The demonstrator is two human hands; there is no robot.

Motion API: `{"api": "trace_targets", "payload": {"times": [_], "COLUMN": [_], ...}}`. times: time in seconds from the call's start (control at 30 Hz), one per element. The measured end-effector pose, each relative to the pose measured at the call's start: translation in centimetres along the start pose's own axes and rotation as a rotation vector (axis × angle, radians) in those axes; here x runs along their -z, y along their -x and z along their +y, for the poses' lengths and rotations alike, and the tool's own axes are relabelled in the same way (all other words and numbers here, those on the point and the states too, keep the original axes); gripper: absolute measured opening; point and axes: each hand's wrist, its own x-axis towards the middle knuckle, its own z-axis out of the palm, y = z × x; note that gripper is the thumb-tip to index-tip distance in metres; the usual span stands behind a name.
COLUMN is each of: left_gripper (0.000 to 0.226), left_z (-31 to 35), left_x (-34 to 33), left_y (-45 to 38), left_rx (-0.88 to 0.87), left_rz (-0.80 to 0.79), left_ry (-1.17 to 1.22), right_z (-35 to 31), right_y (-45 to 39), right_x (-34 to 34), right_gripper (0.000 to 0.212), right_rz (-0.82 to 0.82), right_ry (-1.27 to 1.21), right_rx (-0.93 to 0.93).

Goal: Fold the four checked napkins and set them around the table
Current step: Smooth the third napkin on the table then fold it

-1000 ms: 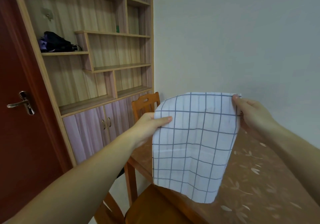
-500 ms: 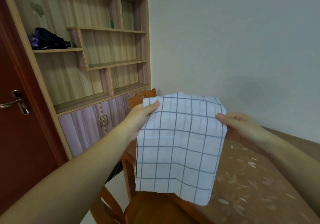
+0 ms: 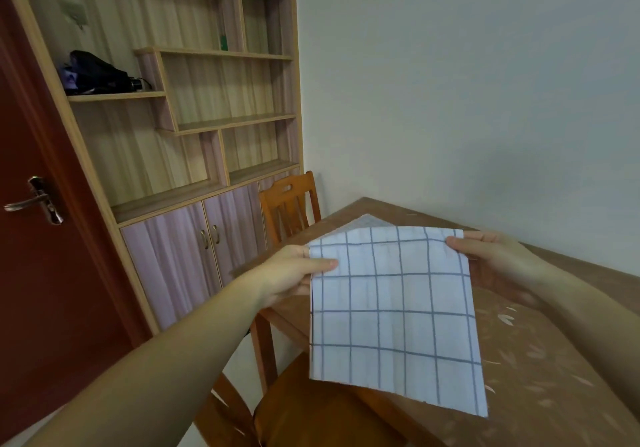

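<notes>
We are holding one checked napkin up by its top edge, hanging over the near edge of the table and the chair seat at 6 o'clock. Left hand is pinching the top-left corner, thumb on front; right hand is pinching the top-right corner. Both grips are closed on cloth. We are judging this as the folding step, napkin likely already halved. Next we are needing to bring the corners together or lay it flat. At 12 o'clock, another grey cloth is peeking out on the table behind the napkin, a second chair at 11.

Napkin over table edge — chair behind-left
</notes>
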Motion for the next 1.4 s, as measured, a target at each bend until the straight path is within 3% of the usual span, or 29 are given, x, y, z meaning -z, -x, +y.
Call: {"api": "trace_targets", "payload": {"times": [0.1, 0.27, 0.43, 0.67, 0.87, 1.0, 1.2, 1.4], "left_gripper": [0.022, 0.024, 0.014, 0.009, 0.009, 0.011, 0.011, 0.014], "left_z": [0.1, 0.0, 0.2, 0.8, 1.3, 1.7, 1.9, 2.7], "left_x": [-0.5, -0.7, -1.5, -1.8, -2.2, -2.3, -2.0, -1.5], "left_y": [0.0, -0.1, -0.4, -0.6, -0.9, -0.4, -0.1, 0.3], "left_rx": [-0.035, -0.085, -0.127, -0.200, -0.213, -0.244, -0.290, -0.440], "left_rz": [0.070, 0.144, 0.244, 0.390, 0.493, 0.522, 0.536, 0.552], "left_ry": [0.042, 0.073, 0.145, 0.139, 0.129, 0.131, 0.167, 0.050], "right_z": [0.6, 0.7, 0.6, 0.3, 0.2, 0.0, -0.1, -0.3], "right_y": [0.2, 0.1, 0.2, 0.4, 0.3, 0.7, 0.7, 0.6], "right_x": [0.1, -0.3, -0.8, -0.8, -1.0, -1.0, -0.9, -1.0], "right_gripper": [0.022, 0.031, 0.037, 0.042, 0.044, 0.043, 0.010, 0.020], "right_rz": [0.013, 0.270, 0.377, 0.378, 0.491, 0.482, 0.442, 0.308], "right_ry": [0.056, -0.005, -0.014, 0.258, 0.388, 0.551, 0.703, 0.855], "right_rx": [-0.021, 0.072, 0.154, 0.209, 0.318, 0.354, 0.369, 0.287]}}
